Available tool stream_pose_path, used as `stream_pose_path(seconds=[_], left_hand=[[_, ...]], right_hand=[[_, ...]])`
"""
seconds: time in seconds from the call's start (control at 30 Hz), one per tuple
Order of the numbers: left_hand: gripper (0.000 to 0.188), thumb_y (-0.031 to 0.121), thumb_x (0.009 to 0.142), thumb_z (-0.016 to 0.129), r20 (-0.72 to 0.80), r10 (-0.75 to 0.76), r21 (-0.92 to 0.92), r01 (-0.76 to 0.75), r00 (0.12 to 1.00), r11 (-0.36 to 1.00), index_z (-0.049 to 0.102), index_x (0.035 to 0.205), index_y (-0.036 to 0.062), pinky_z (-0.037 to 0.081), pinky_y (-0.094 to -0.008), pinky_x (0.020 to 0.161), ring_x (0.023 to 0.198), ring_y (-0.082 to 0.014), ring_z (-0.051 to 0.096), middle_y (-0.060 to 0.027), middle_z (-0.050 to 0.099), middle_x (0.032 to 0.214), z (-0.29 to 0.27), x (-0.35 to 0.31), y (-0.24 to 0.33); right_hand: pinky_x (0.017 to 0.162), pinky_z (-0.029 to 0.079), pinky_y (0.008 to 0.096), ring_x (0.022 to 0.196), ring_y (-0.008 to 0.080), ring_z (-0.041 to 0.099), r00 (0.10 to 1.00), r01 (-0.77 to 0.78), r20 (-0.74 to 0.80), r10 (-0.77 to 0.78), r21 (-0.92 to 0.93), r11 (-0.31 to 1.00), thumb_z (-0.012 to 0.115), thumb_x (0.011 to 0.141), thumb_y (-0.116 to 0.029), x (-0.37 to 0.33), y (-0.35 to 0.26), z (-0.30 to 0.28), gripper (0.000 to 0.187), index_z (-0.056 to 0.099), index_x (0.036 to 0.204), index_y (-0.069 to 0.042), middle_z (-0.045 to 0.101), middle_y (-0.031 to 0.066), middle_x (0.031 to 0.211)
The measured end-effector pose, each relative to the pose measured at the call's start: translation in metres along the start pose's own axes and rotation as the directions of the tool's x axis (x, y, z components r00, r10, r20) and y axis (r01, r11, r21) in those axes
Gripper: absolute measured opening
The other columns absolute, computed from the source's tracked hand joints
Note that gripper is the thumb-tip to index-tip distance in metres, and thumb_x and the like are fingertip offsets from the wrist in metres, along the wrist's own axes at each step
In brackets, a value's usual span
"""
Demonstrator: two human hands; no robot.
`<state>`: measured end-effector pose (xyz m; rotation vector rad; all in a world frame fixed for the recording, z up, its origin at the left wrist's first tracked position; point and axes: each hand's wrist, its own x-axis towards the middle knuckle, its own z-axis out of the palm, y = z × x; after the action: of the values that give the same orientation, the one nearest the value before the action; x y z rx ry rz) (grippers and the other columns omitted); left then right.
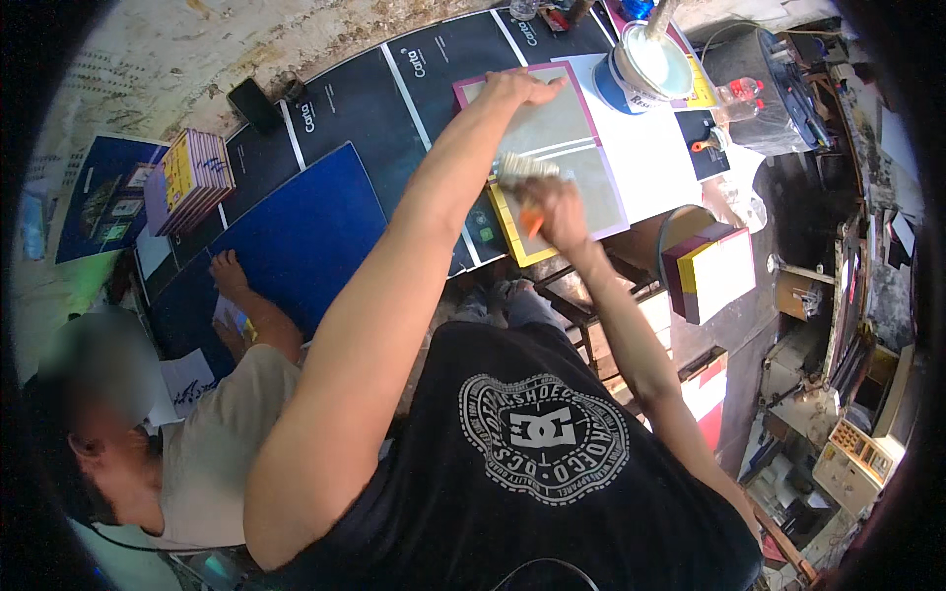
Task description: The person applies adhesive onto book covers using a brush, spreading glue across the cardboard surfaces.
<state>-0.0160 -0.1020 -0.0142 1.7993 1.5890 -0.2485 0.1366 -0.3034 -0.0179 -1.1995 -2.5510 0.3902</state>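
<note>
My left hand lies with fingers stretched out on the far part of a grey-faced open book cover with purple and yellow edges. In my right hand is a wide brush with pale bristles and an orange handle. The brush is over the cover's left side, near the middle, and looks slightly blurred. Beyond the cover's right side stands a blue and white bucket of whitish liquid, with a stick-like handle rising out of it.
A co-worker's hand rests by a large blue board at the left. Stacked yellow and purple books and a phone lie farther back. White paper, a smaller brush and a yellow-purple stack are at the right.
</note>
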Motion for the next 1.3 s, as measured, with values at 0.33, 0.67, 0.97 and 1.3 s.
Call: stream_pose_path(seconds=[0.33,0.67,0.97,1.3], left_hand=[[0.093,0.079,0.092,0.008,-0.035,0.004,-0.023,-0.005,0.999,1.000,0.033,0.155,0.0154,0.011,-0.0574,0.122,0.154,-0.0261,0.012,-0.0090,0.014,0.167,-0.003,0.004,-0.002],[0.095,0.082,0.090,0.009,-0.049,-0.139,-0.025,0.138,0.989,0.990,0.029,0.157,0.0181,0.009,-0.0552,0.123,0.154,-0.0265,0.009,-0.0068,0.010,0.167,0.003,-0.012,0.011],[0.100,0.085,0.086,0.017,-0.134,-0.136,-0.009,0.136,0.982,0.991,0.028,0.157,0.0152,0.012,-0.0562,0.123,0.152,-0.0324,0.018,-0.0144,0.011,0.166,0.011,-0.003,0.020],[0.088,0.076,0.093,0.031,-0.212,-0.043,-0.093,0.023,0.976,0.995,0.041,0.152,0.0106,0.026,-0.0472,0.120,0.148,-0.0344,0.029,-0.0163,0.035,0.158,0.007,0.018,0.015]], right_hand=[[0.087,0.046,0.0404,0.108,0.0259,0.062,0.993,0.111,0.050,-0.108,-0.053,0.992,0.064,0.085,-0.016,-0.025,-0.030,-0.065,0.034,0.071,0.118,-0.017,0.069,0.0048,0.113],[0.099,0.042,0.0400,0.119,0.0260,0.058,0.935,0.130,0.323,-0.146,0.070,0.989,0.061,0.084,-0.017,-0.100,-0.044,-0.053,0.043,0.065,0.126,-0.013,0.065,0.0088,0.125],[0.084,0.045,0.0358,0.105,0.0241,0.060,0.926,0.374,0.149,-0.348,-0.229,0.898,0.059,0.082,-0.017,-0.102,-0.007,-0.046,0.045,0.063,0.127,-0.014,0.064,0.0063,0.113],[0.089,0.046,0.0384,0.108,0.0219,0.061,0.983,0.186,0.014,-0.185,-0.055,0.981,0.058,0.083,-0.013,-0.027,0.008,-0.073,0.045,0.063,0.127,-0.021,0.066,0.0031,0.120]])
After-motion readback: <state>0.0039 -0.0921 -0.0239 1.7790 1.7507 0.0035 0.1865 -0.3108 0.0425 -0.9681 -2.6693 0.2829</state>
